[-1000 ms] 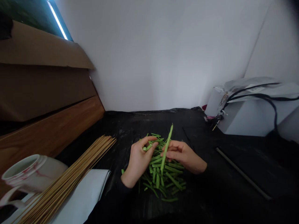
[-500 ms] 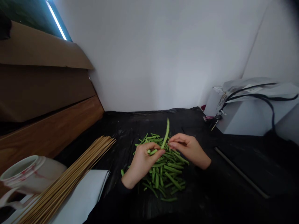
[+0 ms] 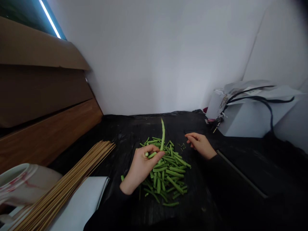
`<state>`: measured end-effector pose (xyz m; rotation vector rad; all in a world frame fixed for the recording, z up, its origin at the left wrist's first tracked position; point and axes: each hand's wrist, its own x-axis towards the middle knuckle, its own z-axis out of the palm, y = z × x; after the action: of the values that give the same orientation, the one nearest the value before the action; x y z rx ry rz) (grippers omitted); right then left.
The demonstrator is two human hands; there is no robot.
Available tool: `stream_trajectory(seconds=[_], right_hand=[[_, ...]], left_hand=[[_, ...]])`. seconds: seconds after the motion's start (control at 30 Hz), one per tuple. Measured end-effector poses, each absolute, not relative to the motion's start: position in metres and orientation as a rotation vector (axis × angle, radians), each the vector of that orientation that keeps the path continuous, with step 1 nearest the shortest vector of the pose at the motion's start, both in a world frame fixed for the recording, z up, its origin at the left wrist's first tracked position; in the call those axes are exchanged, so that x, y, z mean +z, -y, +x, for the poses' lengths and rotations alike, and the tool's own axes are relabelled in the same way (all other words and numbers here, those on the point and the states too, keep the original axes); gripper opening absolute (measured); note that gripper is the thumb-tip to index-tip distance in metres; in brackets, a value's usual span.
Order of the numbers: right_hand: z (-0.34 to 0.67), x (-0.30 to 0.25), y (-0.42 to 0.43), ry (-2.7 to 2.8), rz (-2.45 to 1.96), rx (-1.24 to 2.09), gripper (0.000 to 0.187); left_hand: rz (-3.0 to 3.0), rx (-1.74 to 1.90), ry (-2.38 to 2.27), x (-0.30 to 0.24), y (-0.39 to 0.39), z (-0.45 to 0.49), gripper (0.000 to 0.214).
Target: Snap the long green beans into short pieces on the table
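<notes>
My left hand (image 3: 143, 165) is closed over the pile, pinching a long green bean (image 3: 163, 133) between thumb and forefinger so that it points up and away from me. Short cut bean pieces (image 3: 152, 155) are tucked inside the same hand. Beneath and beside it, a heap of green bean pieces (image 3: 174, 175) lies on the black sheet. To the right, my right hand (image 3: 199, 144) hovers with thumb and fingertips pressed together; whatever may be between them is too small to make out. Close by are a few tiny green scraps (image 3: 182, 147).
On the left are a bundle of thin wooden sticks (image 3: 79, 173), a folded white sheet (image 3: 92, 192) and a mug (image 3: 31, 184). A cardboard box (image 3: 43, 93) stands behind them. At the right are a white bag (image 3: 247, 117), keys (image 3: 218, 123) and a flat dark object (image 3: 255, 175).
My right hand has moved right, away from the long bean and the left hand. Small scraps now show beside the pile. My left hand still holds the bean, and the view has shifted slightly.
</notes>
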<state>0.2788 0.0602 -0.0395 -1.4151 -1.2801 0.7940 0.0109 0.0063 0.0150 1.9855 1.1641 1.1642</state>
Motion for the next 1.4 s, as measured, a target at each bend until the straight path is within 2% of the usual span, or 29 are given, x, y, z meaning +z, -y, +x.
stream_trajectory(seconds=[0.13, 0.3, 0.43, 0.53, 0.73, 0.97, 1.17, 1.4], right_hand=[[0.265, -0.023, -0.048, 1.321, -1.338, 0.793, 0.04], [0.23, -0.001, -0.021, 1.531, -0.975, 1.247, 0.031], [0.215, -0.001, -0.01, 1.452, -0.811, 1.385, 0.021], [0.213, -0.002, -0.007, 1.388, -0.797, 1.418, 0.017], [0.209, -0.002, -0.004, 1.388, -0.805, 1.454, 0.017], [0.205, -0.002, -0.003, 1.388, -0.822, 1.373, 0.017], [0.205, 0.0, -0.003, 1.273, -0.732, 1.365, 0.013], [0.2, -0.002, 0.0, 1.154, -0.663, 1.462, 0.014]], left_hand=[[2.02, 1.174, -1.18, 0.013, -0.006, 0.01, 0.023], [2.13, 1.099, -1.162, 0.012, -0.004, 0.01, 0.021], [2.208, 0.955, -1.039, 0.014, -0.001, 0.009, 0.02], [2.199, 0.898, -0.961, 0.017, 0.001, 0.008, 0.019], [2.005, 1.023, -0.949, 0.025, 0.002, 0.007, 0.022], [2.205, 0.943, -0.995, 0.019, 0.0, 0.007, 0.014], [2.111, 1.146, -1.034, 0.02, -0.001, 0.008, 0.012], [1.724, 1.343, -1.069, 0.019, 0.0, 0.014, 0.013]])
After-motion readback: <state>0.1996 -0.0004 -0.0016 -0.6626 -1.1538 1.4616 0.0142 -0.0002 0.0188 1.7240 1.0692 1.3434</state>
